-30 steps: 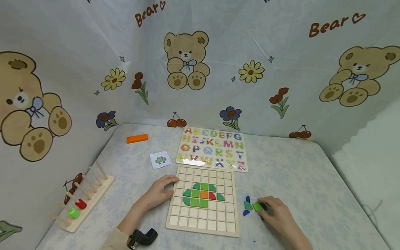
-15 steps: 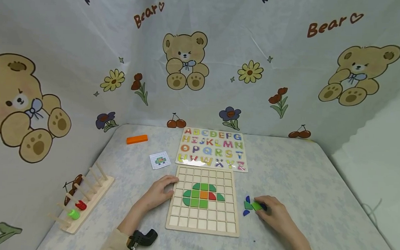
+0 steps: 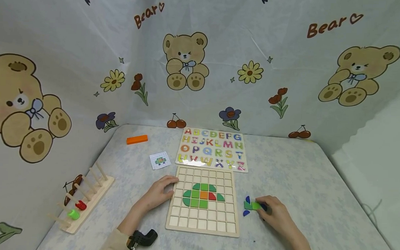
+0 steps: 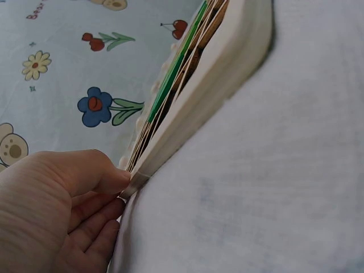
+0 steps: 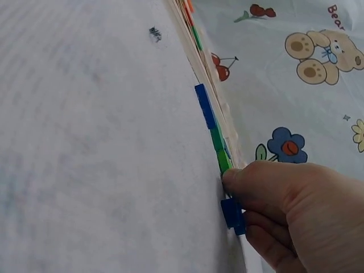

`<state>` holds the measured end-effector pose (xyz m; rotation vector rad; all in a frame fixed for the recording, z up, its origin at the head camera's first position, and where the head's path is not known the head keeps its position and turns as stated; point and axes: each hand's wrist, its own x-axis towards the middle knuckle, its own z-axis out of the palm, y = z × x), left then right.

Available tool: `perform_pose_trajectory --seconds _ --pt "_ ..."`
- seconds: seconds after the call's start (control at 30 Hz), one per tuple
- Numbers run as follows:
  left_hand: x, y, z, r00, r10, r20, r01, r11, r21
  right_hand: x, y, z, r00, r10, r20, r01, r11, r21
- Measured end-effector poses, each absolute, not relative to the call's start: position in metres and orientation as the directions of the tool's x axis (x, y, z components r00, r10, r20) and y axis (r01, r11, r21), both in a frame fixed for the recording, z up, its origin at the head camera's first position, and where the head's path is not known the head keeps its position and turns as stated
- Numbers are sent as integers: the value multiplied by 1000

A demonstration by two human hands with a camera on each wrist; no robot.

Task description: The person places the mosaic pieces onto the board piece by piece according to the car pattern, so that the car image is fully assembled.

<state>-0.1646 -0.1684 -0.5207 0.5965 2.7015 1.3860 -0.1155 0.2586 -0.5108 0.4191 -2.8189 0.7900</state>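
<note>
Beside board [image 3: 204, 198], fingers [image 3: 262, 205] pinching green tile [image 3: 256, 205]

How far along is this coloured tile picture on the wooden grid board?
Partly done. A cluster of green tiles with one orange and one red already sits mid-way in the grid board. The left hand rests on the board's left edge, while the right hand pinches a green tile among the loose blue pieces on the table. Those loose pieces are unplaced, and most grid cells are bare. The pattern card lies nearby.

Green piece [image 3: 256, 205], blue pieces [image 3: 246, 212], pale wooden grid board [image 3: 201, 224], bear-print cloth [image 3: 90, 44].
</note>
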Motion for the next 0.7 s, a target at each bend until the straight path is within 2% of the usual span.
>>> perform_pose_trajectory --seconds 0.17,0.4,0.7 --pt "-165 -169 -522 -925 355 131 315 530 787 -116 257 -505 -945 -201 259 -308 816 -490" --pt "-166 -169 -520 -924 355 143 323 525 787 -119 249 -487 -895 -234 380 -409 771 -489" --pt "-165 -169 -519 -918 371 137 327 515 792 -126 221 -472 -878 -303 371 -471 688 -552"
